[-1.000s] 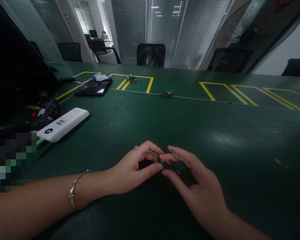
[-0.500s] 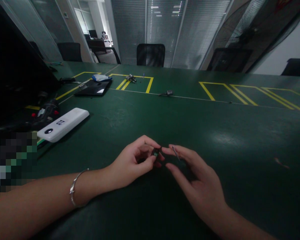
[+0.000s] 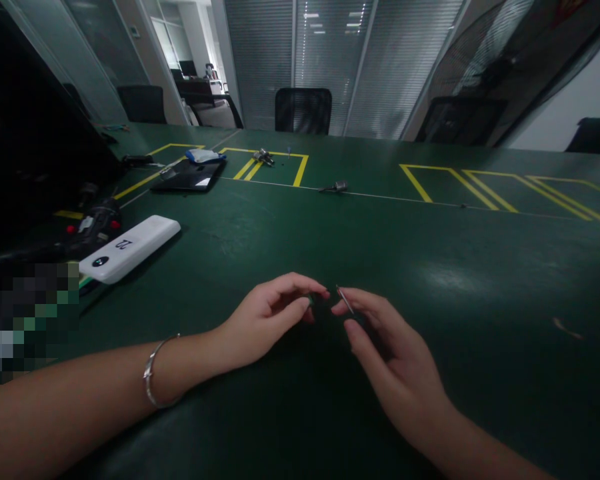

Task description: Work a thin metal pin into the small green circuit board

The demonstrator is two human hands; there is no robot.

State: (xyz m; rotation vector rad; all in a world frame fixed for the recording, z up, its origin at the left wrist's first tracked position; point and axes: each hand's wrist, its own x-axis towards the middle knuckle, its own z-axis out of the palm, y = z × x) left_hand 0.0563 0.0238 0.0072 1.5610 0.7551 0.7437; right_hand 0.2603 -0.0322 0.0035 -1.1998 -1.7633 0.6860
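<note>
My left hand (image 3: 267, 323) is closed, thumb and fingers curled round a small dark and green piece (image 3: 310, 302). Most of that piece is hidden, so its kind is unclear. To its right, my right hand (image 3: 397, 357) grips a small screwdriver (image 3: 345, 301) between thumb and fingers. The thin metal shaft points up and to the left, and the dark handle is largely covered by the palm. A narrow gap separates the screwdriver tip from the left fingertips. Both hands are just over the green tabletop (image 3: 290, 233).
A white power bank (image 3: 135, 248) marked 22 is at left, beside a black device with red knobs (image 3: 97, 223). Farther back are a black tablet-like slab (image 3: 190, 176), metal parts (image 3: 264, 157) and a small cylindrical part with a shaft (image 3: 338, 187). Yellow tape marks the table.
My left fingers have closed farther over the small piece, which now shows less. My right thumb and fingers have drawn in on the screwdriver, whose tip has shifted slightly left and up.
</note>
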